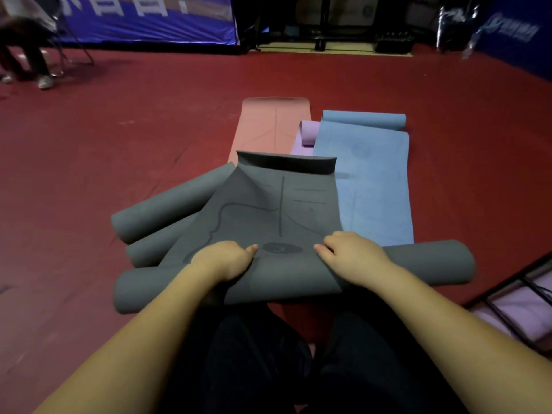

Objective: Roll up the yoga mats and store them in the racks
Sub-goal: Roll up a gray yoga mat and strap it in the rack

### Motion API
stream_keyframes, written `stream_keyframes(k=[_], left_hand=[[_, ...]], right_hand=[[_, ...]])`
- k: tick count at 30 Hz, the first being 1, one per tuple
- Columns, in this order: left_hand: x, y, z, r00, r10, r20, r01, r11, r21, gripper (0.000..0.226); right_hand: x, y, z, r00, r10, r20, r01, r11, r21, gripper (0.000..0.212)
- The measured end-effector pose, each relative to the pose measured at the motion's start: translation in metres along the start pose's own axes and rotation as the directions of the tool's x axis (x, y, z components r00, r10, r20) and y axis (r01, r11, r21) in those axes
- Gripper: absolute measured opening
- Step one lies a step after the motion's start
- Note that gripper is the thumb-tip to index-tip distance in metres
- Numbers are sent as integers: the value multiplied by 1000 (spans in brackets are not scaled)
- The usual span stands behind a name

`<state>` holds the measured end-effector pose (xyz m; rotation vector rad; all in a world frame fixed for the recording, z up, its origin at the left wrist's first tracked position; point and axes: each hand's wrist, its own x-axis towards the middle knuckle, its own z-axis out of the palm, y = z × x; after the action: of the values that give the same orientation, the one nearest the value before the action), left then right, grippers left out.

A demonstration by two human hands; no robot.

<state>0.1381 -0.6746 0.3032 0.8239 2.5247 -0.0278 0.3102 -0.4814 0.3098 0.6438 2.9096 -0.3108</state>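
Note:
A grey yoga mat (277,204) lies partly unrolled on the red floor in front of me, its near end wound into a roll (268,282). My left hand (224,258) and my right hand (349,252) both grip the top of that roll, fingers curled over it. Two more grey rolls (167,204) lie to the left, partly under the mat. Beyond it lie a blue mat (370,180), a purple mat (307,135) and a pink mat (263,127), each partly flat.
A black wire rack (519,306) holding purple rolled mats sits at the lower right. My dark-trousered knees (268,363) are below the roll. Another person (27,52) bends down at the far left by a blue banner (143,16).

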Motion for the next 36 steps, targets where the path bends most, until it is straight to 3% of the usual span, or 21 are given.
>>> stream_keyframes(k=[3,7,9,12,14,18,22,28,36], left_hand=[[13,4,-7,992,24,124,-18,999,-48,69],[28,7,-5,984,25,175,-1,991,-134,68],[30,3,-2,990,-1,138,22,988,-152,69],[27,-4,5,985,54,-162,-75,989,-128,54],[18,-6,9,912,66,-405,-119,987,-106,52],[5,-10,32,811,74,-581,-125,991,-49,54],[-4,-12,60,778,163,-607,-119,986,113,56],[7,-1,35,859,106,-501,-44,990,134,66],[-5,6,19,878,151,-454,-111,987,112,63]], right_hand=[[-19,-4,22,979,4,-206,-35,989,-146,66],[-18,-1,37,962,72,-263,-105,988,-113,67],[-11,-4,34,953,77,-294,-116,986,-117,67],[0,-9,24,968,64,-243,-111,977,-184,71],[9,-8,22,978,58,-203,-93,981,-169,62],[30,-7,17,990,116,-76,-125,985,-122,65],[50,0,12,980,186,68,-180,980,-88,75],[57,-2,-3,944,229,237,-222,974,-56,72],[47,-6,-25,912,143,386,-152,988,-9,63]])
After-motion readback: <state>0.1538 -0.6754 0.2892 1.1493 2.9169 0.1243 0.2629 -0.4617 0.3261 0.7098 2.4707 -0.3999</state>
